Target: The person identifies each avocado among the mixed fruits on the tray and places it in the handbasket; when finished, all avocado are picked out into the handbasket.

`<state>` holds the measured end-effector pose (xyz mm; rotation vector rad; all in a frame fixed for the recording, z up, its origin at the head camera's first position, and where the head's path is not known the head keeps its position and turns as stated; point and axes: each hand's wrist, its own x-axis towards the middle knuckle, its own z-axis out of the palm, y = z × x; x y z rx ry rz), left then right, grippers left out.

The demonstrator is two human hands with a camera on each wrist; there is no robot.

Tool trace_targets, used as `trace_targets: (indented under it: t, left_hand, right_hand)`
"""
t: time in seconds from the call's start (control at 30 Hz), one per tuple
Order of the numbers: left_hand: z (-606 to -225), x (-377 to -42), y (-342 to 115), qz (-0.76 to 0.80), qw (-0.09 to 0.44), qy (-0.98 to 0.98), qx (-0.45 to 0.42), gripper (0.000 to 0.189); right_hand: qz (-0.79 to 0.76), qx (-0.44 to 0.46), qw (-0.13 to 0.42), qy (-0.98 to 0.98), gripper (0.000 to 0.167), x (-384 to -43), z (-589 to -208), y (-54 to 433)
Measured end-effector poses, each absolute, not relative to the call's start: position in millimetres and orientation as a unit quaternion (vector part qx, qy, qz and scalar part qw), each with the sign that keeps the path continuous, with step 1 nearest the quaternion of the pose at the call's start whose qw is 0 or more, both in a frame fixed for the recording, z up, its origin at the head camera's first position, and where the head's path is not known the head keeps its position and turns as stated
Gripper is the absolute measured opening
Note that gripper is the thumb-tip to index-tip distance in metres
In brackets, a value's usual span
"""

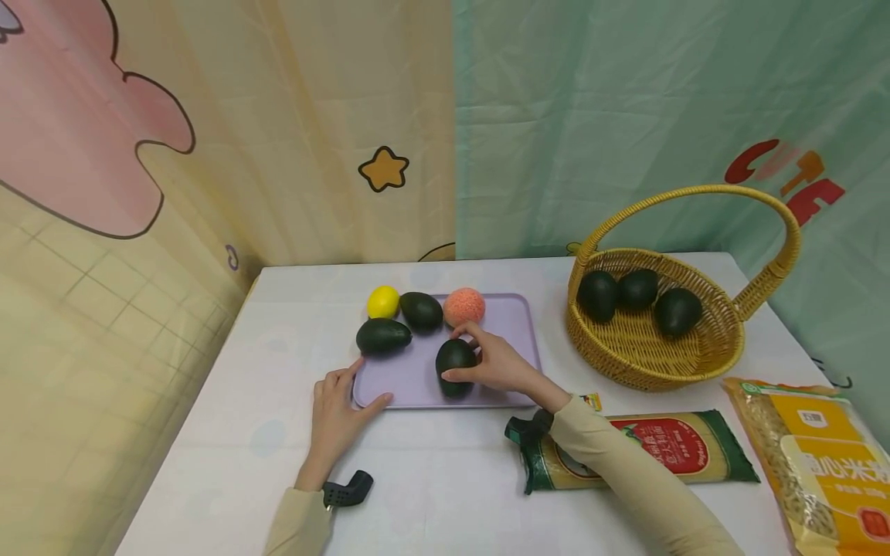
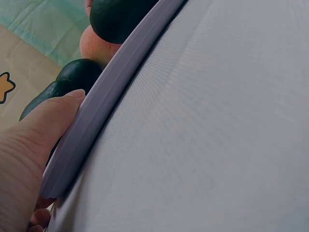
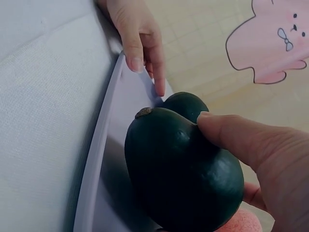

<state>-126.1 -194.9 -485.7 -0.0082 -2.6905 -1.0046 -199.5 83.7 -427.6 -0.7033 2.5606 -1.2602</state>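
Observation:
My right hand (image 1: 494,363) grips a dark green avocado (image 1: 456,364) over the right half of a lilac tray (image 1: 410,390), its thumb and fingers on opposite sides of the fruit. My left hand (image 1: 337,413) holds the tray's near left corner, thumb at the front rim and fingers at the left side. In the left wrist view the thumb (image 2: 60,113) lies against the rim. Also on the tray are two more avocados, one at the left (image 1: 384,337) and one behind it (image 1: 421,311), a yellow lemon (image 1: 383,302) and a round coral-pink fruit (image 1: 464,307).
At the back right stands a golden wicker basket (image 1: 626,363) with a tall handle and three avocados (image 1: 677,312) inside. A spaghetti packet (image 1: 667,444) lies under the right forearm. A yellow food bag (image 1: 820,463) lies at the right edge. Curtains hang behind the table.

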Motion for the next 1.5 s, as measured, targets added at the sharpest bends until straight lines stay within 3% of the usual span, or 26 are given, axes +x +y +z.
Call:
trace_targets:
  t: [0.6, 1.2, 1.5]
  left_hand:
    - [-485.9, -126.9, -195.4, -0.342, 0.129, -0.931, 0.0, 0.082]
    - [-487.4, -127.6, -195.7, -0.343, 0.129, -0.931, -0.001, 0.082]
    - [-487.5, -127.9, -195.5, -0.344, 0.129, -0.93, 0.0, 0.081]
  right_hand:
    - [-0.49, -0.272, 0.062, 0.826, 0.058, -194.8, -419.8, 94.2]
    - [-0.531, -0.216, 0.027, 0.819, 0.063, -186.5, -400.3, 107.7]
    - [-0.546, -0.225, -0.043, 0.806, 0.059, -165.5, -358.1, 115.5]
